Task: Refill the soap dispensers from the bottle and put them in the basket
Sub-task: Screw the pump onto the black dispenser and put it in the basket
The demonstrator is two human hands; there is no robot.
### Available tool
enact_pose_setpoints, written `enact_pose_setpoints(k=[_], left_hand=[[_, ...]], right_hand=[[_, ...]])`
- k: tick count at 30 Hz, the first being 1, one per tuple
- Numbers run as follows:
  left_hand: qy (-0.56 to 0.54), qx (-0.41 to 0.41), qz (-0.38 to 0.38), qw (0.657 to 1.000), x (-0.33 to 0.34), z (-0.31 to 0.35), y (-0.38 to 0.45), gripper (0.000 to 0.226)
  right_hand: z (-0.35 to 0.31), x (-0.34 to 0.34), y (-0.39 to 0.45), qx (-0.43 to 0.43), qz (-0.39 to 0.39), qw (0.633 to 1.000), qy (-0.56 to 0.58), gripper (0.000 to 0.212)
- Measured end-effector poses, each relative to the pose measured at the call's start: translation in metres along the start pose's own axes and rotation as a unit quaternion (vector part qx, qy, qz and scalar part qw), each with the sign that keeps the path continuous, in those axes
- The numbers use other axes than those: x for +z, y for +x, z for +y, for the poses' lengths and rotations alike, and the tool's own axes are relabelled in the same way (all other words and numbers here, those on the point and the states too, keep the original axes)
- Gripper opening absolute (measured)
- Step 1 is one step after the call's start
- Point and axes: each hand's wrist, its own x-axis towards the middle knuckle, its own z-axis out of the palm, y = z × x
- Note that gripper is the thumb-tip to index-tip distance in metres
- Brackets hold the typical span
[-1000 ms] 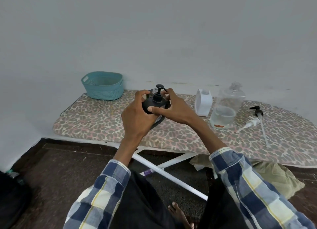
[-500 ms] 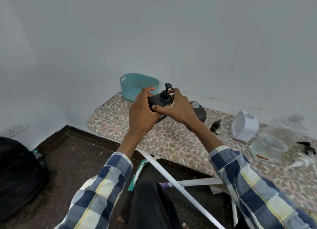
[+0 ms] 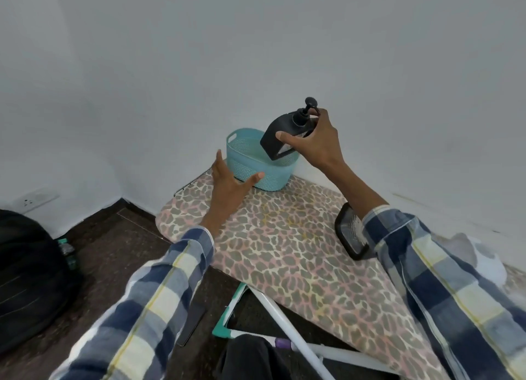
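My right hand [image 3: 317, 142] grips a black soap dispenser [image 3: 283, 133] with its pump head on, holding it tilted just above the right side of the teal basket [image 3: 250, 167]. The basket stands at the far left end of the leopard-print ironing board [image 3: 287, 237], against the wall. My left hand [image 3: 229, 180] is spread open with straight fingers at the basket's front wall; whether it touches the basket is unclear. A second black dispenser [image 3: 348, 234] lies on its side on the board, partly hidden by my right sleeve.
A white object [image 3: 481, 254] sits blurred at the right edge behind my right sleeve. The white wall runs close behind the board. White board legs [image 3: 287, 322] and a black bag [image 3: 25, 274] are on the dark floor to the left.
My left hand has let go of the dispenser and moved down to the basket. My right hand has carried the dispenser leftward to above the basket. The view has swung left.
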Motion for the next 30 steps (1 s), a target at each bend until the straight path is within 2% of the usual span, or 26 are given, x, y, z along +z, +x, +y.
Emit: enact_pose_setpoints(k=[3, 7, 15, 18, 23, 27, 30], left_hand=[[0.042, 0.045, -0.011, 0.998, 0.007, -0.016, 0.003, 0.119], [0.062, 0.042, 0.005, 0.997, 0.011, -0.023, 0.009, 0.102], [0.098, 0.047, 0.020, 0.994, 0.018, -0.029, 0.017, 0.103], [0.106, 0.050, 0.026, 0.993, 0.019, -0.031, 0.018, 0.102], [0.115, 0.053, 0.030, 0.991, 0.019, -0.030, 0.017, 0.100], [0.126, 0.055, 0.028, 0.990, 0.019, -0.030, 0.016, 0.098], [0.128, 0.051, 0.026, 0.990, 0.019, -0.030, 0.016, 0.098]], right_hand=[[0.005, 0.025, 0.030, -0.002, -0.028, 0.999, -0.016, 0.096], [0.021, 0.065, 0.056, 0.020, -0.085, 0.996, -0.034, 0.097], [0.050, 0.118, 0.081, 0.048, -0.210, 0.976, -0.035, 0.092], [0.054, 0.122, 0.086, 0.059, -0.228, 0.972, -0.006, 0.088], [0.064, 0.124, 0.088, 0.097, -0.232, 0.967, 0.038, 0.097], [0.063, 0.123, 0.085, 0.139, -0.222, 0.965, -0.021, 0.102], [0.065, 0.126, 0.088, 0.143, -0.246, 0.958, -0.045, 0.108]])
